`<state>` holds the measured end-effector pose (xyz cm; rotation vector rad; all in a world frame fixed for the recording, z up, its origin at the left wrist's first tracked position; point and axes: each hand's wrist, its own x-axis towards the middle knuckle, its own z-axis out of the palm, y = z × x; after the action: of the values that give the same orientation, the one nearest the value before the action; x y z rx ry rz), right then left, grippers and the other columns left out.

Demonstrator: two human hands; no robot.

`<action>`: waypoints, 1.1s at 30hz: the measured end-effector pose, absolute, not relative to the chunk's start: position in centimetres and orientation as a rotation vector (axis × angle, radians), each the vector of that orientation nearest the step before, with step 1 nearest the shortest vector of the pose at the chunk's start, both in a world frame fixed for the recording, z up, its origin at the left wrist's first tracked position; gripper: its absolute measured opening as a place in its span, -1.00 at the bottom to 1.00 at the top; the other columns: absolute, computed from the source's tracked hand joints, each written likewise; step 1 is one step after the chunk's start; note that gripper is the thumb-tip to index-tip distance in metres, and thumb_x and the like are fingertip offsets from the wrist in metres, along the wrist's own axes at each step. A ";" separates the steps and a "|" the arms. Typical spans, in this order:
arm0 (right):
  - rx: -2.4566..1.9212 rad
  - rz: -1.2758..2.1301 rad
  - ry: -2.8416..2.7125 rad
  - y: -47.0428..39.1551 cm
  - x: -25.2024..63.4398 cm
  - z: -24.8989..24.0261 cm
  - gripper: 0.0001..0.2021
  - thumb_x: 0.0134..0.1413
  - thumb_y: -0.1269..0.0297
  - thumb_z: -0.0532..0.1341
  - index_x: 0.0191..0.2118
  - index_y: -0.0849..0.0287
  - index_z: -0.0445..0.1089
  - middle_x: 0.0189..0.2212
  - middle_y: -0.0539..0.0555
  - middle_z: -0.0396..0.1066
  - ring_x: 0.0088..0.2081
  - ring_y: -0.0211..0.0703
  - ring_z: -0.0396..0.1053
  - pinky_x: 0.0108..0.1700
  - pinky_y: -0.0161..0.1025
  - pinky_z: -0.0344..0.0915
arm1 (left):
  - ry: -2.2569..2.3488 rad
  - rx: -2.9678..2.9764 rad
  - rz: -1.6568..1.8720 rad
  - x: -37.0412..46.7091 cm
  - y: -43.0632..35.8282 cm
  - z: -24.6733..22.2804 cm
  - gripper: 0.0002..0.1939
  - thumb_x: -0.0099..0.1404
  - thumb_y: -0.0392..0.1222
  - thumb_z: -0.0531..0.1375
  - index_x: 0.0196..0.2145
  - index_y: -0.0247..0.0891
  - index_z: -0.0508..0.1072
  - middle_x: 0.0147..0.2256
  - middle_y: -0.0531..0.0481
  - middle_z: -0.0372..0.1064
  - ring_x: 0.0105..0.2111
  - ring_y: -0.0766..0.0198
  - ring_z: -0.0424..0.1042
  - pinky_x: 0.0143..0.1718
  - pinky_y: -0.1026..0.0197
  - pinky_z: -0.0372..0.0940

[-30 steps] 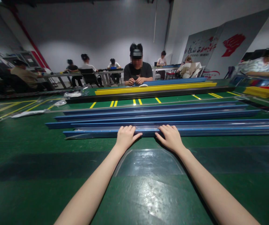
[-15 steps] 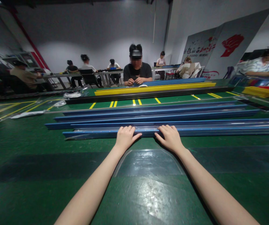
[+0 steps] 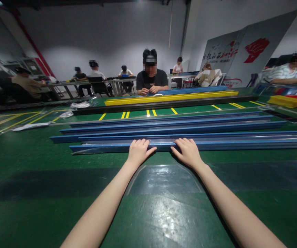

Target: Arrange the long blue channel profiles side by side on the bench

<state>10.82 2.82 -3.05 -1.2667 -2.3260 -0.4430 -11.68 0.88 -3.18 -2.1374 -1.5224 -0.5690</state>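
Note:
A long blue channel strip (image 3: 228, 145) lies across the green table, nearest to me. My left hand (image 3: 138, 151) rests on its near edge, fingers curled over the top and thumb stretched toward the right. To its right, my right hand (image 3: 187, 151) grips the same strip, thumb pointing left. A short stretch of the strip shows between the two thumbs. More blue strips (image 3: 169, 130) lie just beyond, roughly parallel. On the table below my hands is a clear plastic sheet (image 3: 164, 179) with shiny reflections.
Farther back lie a black strip (image 3: 202, 102) and a yellow strip (image 3: 171, 99). Across the table sits a person in black (image 3: 152, 79). A dark flat device (image 3: 284, 116) and a yellow tray (image 3: 286, 101) are at the right, plastic wrapping (image 3: 32, 126) at the left.

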 end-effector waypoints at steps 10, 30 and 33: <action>-1.254 -0.456 -2.320 2.9 10.8 -3.1 -0.71 0.15 0.13 -0.05 -0.32 0.19 0.32 -0.38 0.09 0.39 -0.31 -0.14 0.20 -0.27 -0.21 -0.08 | -1.528 -2.127 -0.559 -11.7 0.9 -3.1 -0.58 0.24 0.14 -0.01 -0.35 -0.28 0.41 -0.41 -0.07 0.41 -0.37 0.19 0.35 -0.34 0.17 0.03; -1.249 -0.453 -2.320 2.9 10.8 -3.1 -0.71 0.15 0.13 -0.05 -0.31 0.19 0.32 -0.39 0.09 0.39 -0.32 -0.14 0.21 -0.27 -0.22 -0.08 | -1.524 -2.129 -0.560 -11.7 0.8 -3.1 -0.59 0.25 0.13 -0.01 -0.36 -0.27 0.41 -0.41 -0.07 0.40 -0.37 0.19 0.33 -0.34 0.17 0.02; -1.248 -0.453 -2.313 2.9 10.8 -3.1 -0.72 0.15 0.14 -0.04 -0.31 0.19 0.32 -0.39 0.09 0.39 -0.32 -0.14 0.21 -0.27 -0.22 -0.07 | -1.523 -2.131 -0.560 -11.6 0.8 -3.1 -0.60 0.25 0.12 0.00 -0.37 -0.26 0.41 -0.41 -0.08 0.41 -0.38 0.19 0.33 -0.34 0.17 0.03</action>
<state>10.78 2.86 -3.11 -1.2478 -2.3132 -0.4531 -11.65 0.82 -3.09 -2.1306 -1.5229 -0.5596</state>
